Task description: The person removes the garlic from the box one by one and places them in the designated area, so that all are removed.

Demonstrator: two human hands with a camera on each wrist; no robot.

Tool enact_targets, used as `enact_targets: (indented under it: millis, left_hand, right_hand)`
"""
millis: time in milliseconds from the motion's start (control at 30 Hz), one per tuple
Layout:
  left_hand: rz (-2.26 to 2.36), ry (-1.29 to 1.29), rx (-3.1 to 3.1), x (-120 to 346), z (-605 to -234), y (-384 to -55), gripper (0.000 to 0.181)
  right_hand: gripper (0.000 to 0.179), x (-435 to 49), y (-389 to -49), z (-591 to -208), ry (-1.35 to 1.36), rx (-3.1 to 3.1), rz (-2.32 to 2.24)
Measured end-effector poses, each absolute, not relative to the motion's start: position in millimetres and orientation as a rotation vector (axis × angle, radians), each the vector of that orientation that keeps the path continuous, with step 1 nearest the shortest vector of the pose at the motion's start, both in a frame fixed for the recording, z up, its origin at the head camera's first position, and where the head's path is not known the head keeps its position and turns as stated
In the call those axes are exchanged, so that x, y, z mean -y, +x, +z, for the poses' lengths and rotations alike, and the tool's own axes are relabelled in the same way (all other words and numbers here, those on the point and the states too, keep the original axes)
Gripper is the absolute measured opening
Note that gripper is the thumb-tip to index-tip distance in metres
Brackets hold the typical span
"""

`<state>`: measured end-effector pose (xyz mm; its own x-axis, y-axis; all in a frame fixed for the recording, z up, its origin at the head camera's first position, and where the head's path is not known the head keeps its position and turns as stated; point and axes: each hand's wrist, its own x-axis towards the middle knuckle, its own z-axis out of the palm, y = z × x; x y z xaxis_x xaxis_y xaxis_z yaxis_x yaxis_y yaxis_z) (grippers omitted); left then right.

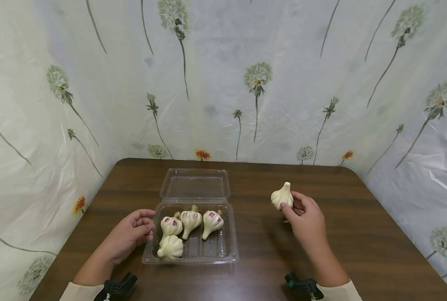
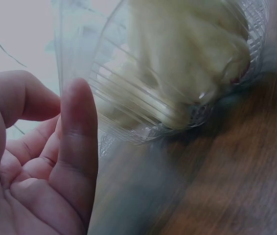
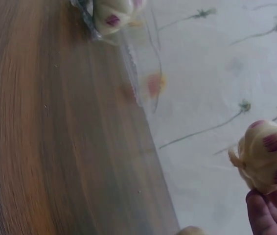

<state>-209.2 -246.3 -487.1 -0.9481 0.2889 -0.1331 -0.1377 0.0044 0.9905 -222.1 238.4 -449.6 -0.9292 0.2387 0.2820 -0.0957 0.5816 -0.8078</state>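
Note:
My right hand (image 1: 309, 217) holds a garlic bulb (image 1: 282, 196) above the right side of the table, its stem pointing up. Purple patches and a root tuft show on this garlic bulb (image 3: 265, 155) in the right wrist view. On the left, my left hand (image 1: 131, 234) is beside a hinged clear plastic box (image 1: 229, 251), with its loosely bent fingertips right at the left rim. Several garlic bulbs lie inside: a plain one (image 1: 171, 246) at the front left and purple-marked ones, including one (image 1: 212, 221) at the right. The left wrist view is blurred around the box.
The box's lid (image 1: 195, 184) is folded back onto the dark wooden table (image 1: 253, 234). Below my right hand, a small pale piece (image 1: 285, 221) shows on the table, mostly hidden. Flower-printed sheeting (image 1: 216, 83) hangs behind and along both sides.

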Motion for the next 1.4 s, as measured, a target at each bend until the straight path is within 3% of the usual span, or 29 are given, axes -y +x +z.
enact_targets:
  millis: [1400]
  left_hand:
    - [2.013,0.170,-2.002,246,-487,-210,0.046]
  right_hand:
    - [0.064,-298,-217,-452,-0.426,2.456,1.185]
